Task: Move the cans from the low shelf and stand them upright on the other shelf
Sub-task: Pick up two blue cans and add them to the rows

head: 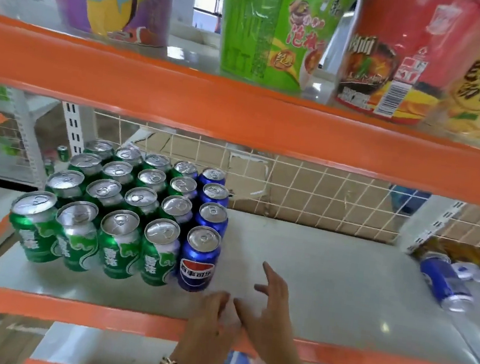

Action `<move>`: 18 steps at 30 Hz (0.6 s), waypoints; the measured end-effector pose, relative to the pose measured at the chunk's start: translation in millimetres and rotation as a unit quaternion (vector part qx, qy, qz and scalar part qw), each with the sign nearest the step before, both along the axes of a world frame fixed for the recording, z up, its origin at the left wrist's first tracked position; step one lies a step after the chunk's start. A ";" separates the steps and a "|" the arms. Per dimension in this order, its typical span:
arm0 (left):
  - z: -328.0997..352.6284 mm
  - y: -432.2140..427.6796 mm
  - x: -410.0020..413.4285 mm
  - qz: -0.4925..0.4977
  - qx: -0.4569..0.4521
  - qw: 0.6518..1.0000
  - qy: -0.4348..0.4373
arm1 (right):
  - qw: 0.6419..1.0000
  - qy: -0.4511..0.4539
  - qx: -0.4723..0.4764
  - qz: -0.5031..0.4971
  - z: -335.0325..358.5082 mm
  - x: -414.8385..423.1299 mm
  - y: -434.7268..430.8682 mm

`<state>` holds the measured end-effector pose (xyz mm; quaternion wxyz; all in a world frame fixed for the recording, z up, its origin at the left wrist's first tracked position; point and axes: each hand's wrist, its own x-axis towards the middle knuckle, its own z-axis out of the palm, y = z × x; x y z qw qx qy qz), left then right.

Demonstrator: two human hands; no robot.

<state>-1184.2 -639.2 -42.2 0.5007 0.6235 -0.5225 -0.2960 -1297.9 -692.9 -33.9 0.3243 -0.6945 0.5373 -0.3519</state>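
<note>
Middle shelf (pixel 326 283), at 9 o'clock: green Sprite cans (pixel 99 210), sixteen visible in a four-by-four block, all upright, tabs up. Just beside them toward the centre: blue Pepsi cans (pixel 208 223), one column of four, upright, the front one touching the green block. At 6 o'clock, over the orange front rail (pixel 66 308): left hand (pixel 209 320), fingers loosely curled, holding nothing visible; right hand (pixel 272 300), fingers spread and relaxed, empty, near the front Pepsi can but apart from it. Low shelf (pixel 133 350), glimpsed under the rail at 6 to 5 o'clock: blurred blue shapes, likely cans left to move; count cannot be told. At 3 o'clock, neighbouring shelf: a blue can lying on its side (pixel 446 286). At 12 o'clock, upper shelf: instant-noodle tubs (pixel 281 29). Progress, as judged: twenty cans stood, well along; the remainder below is outstanding.
</note>
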 end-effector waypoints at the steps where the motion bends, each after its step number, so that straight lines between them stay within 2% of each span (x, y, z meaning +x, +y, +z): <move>1: 7.1 -5.0 -7.1 -0.048 0.045 0.998 0.010 | 1.000 0.002 -0.002 -0.019 -0.1 -11.7 1.3; 2: 12.4 -10.8 -14.0 -0.077 0.100 0.991 0.037 | 0.999 0.001 -0.005 -0.036 -0.4 -24.7 2.1; 4: 16.6 -22.5 -25.4 -0.102 0.130 0.984 0.060 | 0.998 -0.007 -0.020 -0.063 1.7 -44.5 4.2; 13: 33.8 -43.1 -151.8 -0.223 0.116 0.967 0.033 | 0.975 -0.062 -0.035 -0.209 15.9 -177.9 26.5; 18: 43.5 -44.0 -244.4 -0.250 0.122 0.960 0.019 | 0.956 -0.078 -0.065 -0.275 18.7 -264.1 38.2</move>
